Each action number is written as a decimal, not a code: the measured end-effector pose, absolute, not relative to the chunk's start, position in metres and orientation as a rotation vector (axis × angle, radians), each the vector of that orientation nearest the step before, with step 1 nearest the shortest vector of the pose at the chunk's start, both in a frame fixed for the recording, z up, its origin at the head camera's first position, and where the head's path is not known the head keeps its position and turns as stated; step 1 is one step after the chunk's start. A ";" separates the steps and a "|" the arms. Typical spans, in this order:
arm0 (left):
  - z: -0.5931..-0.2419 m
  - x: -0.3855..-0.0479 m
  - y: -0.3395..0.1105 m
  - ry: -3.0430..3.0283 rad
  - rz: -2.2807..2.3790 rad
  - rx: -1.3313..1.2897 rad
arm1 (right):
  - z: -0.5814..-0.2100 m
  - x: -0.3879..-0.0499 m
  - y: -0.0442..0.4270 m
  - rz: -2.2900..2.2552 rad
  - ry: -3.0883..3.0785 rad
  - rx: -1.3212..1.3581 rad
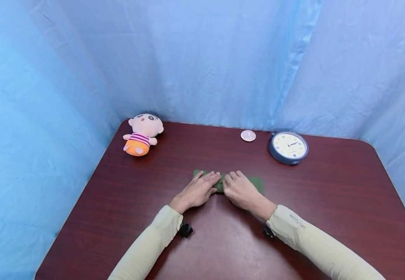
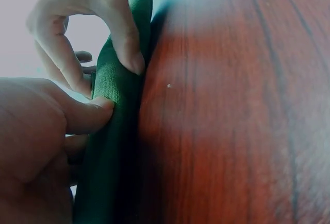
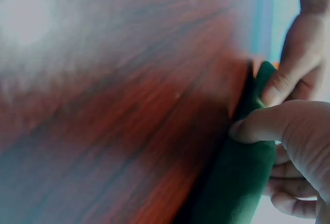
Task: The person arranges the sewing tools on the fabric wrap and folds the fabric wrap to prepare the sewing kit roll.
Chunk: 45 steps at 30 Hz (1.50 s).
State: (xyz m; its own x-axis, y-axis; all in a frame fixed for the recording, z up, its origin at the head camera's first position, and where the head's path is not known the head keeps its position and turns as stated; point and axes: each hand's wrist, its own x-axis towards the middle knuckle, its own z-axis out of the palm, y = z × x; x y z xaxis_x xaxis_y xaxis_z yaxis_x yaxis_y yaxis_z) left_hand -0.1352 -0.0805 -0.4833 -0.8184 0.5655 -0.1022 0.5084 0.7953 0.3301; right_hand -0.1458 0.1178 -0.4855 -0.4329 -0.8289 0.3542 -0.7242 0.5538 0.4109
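A long, flat, folded piece of green fabric lies across the middle of the table; its exact kind cannot be told. My left hand rests on its left part with fingers fairly straight, and the thumb presses its near edge in the left wrist view. Close beside it, my right hand has curled fingers and pinches the fabric near its middle. In the right wrist view, the right thumb lies over the near edge of the green fabric. Both hands hide much of its upper face.
A plush doll in a striped top lies at the back left of the dark red table. Toward the back right are a small round pale disc and a blue alarm clock. Blue curtains surround the table.
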 end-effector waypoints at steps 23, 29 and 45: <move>-0.483 -0.135 -0.081 2.776 0.487 0.859 | -0.495 -0.147 0.114 -0.354 -2.170 1.293; -0.482 -0.136 -0.081 2.772 0.495 0.862 | -0.496 -0.147 0.117 -0.272 -2.218 1.254; -0.485 -0.134 -0.082 2.789 0.443 0.867 | -0.489 -0.134 0.130 0.046 -2.525 1.085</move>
